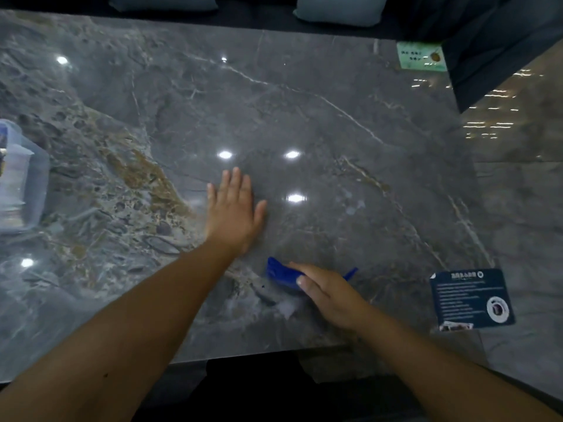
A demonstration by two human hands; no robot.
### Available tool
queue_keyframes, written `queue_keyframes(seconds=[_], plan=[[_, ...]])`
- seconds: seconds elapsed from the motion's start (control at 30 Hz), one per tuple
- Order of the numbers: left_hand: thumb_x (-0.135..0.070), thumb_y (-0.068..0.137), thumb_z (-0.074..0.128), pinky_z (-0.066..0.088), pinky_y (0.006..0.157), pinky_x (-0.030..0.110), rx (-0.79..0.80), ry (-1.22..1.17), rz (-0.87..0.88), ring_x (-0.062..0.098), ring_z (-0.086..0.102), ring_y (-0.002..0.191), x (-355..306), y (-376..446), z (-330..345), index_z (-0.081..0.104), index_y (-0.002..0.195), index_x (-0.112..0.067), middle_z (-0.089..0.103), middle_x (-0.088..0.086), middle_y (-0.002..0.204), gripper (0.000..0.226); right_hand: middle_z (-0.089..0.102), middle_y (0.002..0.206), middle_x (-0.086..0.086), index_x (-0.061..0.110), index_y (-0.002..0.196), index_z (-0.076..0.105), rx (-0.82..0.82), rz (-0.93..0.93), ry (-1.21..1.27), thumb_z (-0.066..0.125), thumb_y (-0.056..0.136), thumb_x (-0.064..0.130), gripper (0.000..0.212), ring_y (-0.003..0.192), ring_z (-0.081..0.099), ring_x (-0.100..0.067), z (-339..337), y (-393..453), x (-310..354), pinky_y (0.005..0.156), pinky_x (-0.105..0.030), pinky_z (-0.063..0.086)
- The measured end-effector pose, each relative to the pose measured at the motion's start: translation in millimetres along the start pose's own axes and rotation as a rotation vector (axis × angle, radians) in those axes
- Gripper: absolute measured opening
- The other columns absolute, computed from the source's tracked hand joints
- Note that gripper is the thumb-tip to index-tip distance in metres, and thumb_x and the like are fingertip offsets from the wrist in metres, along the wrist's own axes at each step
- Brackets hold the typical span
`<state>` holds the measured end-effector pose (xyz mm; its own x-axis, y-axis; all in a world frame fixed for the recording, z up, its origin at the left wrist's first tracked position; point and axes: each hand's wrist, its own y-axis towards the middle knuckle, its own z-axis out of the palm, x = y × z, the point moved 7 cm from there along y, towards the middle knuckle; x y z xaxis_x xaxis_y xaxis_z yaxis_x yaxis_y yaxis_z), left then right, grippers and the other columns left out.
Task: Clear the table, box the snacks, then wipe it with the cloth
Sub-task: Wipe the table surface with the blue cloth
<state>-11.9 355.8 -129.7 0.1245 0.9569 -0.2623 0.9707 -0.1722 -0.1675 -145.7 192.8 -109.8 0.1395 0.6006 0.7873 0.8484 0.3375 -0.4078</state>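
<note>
Forearms nearest the lens, both reaching out over the counter (304,102), a big grey marbled slab that fills the view. Looks like the wipe step: nothing loose left mid-counter, and the box (21,178), a clear plastic tub with stuff inside, sits at the far left edge, well apart from both hands. Right hand (327,292) lies flat on the cloth (281,274), fingers straight and pressing down rather than curled round it; the blue cloth sticks out to the left past the fingertips, with a small corner showing on the right side too. Its long axis runs roughly left-right. Left hand (234,211) is flat on the bare counter just beyond and left of the cloth, fingers spread, holding nothing, probably bracing. Right hand is the one on the cloth, so the next stroke is its job. In the way: the left hand if the stroke goes forward-left; a dark card (472,300) at the near right edge; a small green card (422,56) at the far right corner. Cushions (341,9) beyond the far edge.
</note>
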Motion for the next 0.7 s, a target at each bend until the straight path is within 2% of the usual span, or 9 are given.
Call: queue_keyframes(seconds=[0.1,0.2,0.27,0.33,0.4,0.53,0.6,0.7], plan=[[-0.049,0.096,0.024,0.001,0.118,0.052,0.018,0.047,-0.013,0.026,0.003,0.148,-17.9,4.4,17.0,0.023,0.15,-0.009,0.013,0.012,0.16,0.067,0.063,0.108,0.016,0.031,0.107,0.059,-0.134,0.127,0.341,0.044,0.1,0.014,0.024,0.095,0.056,0.015,-32.6,9.6,-7.3,0.09,-0.012,0.039],[-0.048,0.096,0.025,0.001,0.118,0.052,0.0,0.099,-0.029,0.027,0.004,0.148,-18.1,4.2,19.6,0.024,0.15,-0.009,0.014,0.012,0.16,0.067,0.068,0.102,0.008,0.025,0.099,0.062,-0.276,0.258,0.66,0.05,0.096,0.021,0.013,0.088,0.061,0.004,-69.3,22.9,-23.5,0.088,-0.02,0.046],[-0.048,0.095,0.023,0.0,0.118,0.051,0.01,0.116,-0.023,0.027,0.002,0.148,-19.6,3.6,18.7,0.021,0.151,-0.009,0.012,0.012,0.16,0.067,0.072,0.087,0.01,0.018,0.097,0.062,-0.343,0.281,0.806,0.046,0.098,0.018,0.016,0.076,0.064,0.0,-96.4,34.2,-26.5,0.075,-0.019,0.051],[-0.048,0.095,0.021,0.0,0.118,0.051,0.009,0.12,-0.023,0.027,0.001,0.148,-20.9,4.4,17.5,0.019,0.151,-0.01,0.01,0.011,0.161,0.068,0.072,0.074,0.011,0.015,0.093,0.06,-0.386,0.247,0.845,0.041,0.099,0.014,0.021,0.065,0.065,-0.002,-130.2,48.9,-20.0,0.06,-0.018,0.052],[-0.048,0.094,0.02,0.0,0.118,0.05,0.007,0.119,-0.029,0.026,0.001,0.148,-20.5,4.6,17.2,0.019,0.152,-0.01,0.009,0.011,0.161,0.069,0.072,0.073,0.008,0.017,0.094,0.06,-0.406,0.208,0.798,0.039,0.1,0.018,0.021,0.064,0.065,-0.005,-164.3,68.2,-12.9,0.058,-0.021,0.053],[-0.049,0.093,0.024,0.001,0.119,0.048,-0.016,0.109,-0.032,0.026,0.005,0.148,-19.4,4.4,17.9,0.023,0.151,-0.01,0.013,0.011,0.16,0.069,0.065,0.09,-0.004,0.02,0.097,0.059,-0.439,0.156,0.604,0.045,0.097,0.03,0.018,0.082,0.059,-0.017,-228.5,122.1,-14.4,0.072,-0.034,0.047],[-0.049,0.093,0.025,0.002,0.119,0.048,-0.017,0.109,-0.037,0.026,0.006,0.148,-19.2,4.6,17.7,0.023,0.15,-0.01,0.014,0.011,0.16,0.07,0.059,0.096,-0.007,0.021,0.1,0.058,-0.432,0.1,0.346,0.044,0.094,0.036,0.021,0.088,0.052,-0.019,-256.7,153.6,-10.0,0.077,-0.035,0.04],[-0.05,0.093,0.025,0.001,0.119,0.048,-0.013,0.12,-0.042,0.025,0.004,0.148,-18.3,5.5,18.3,0.02,0.151,-0.011,0.013,0.01,0.16,0.07,0.058,0.102,-0.005,0.017,0.116,0.058,-0.449,-0.044,-0.167,0.036,0.099,0.032,0.031,0.091,0.052,-0.018,-282.0,195.5,6.7,0.079,-0.029,0.036]])
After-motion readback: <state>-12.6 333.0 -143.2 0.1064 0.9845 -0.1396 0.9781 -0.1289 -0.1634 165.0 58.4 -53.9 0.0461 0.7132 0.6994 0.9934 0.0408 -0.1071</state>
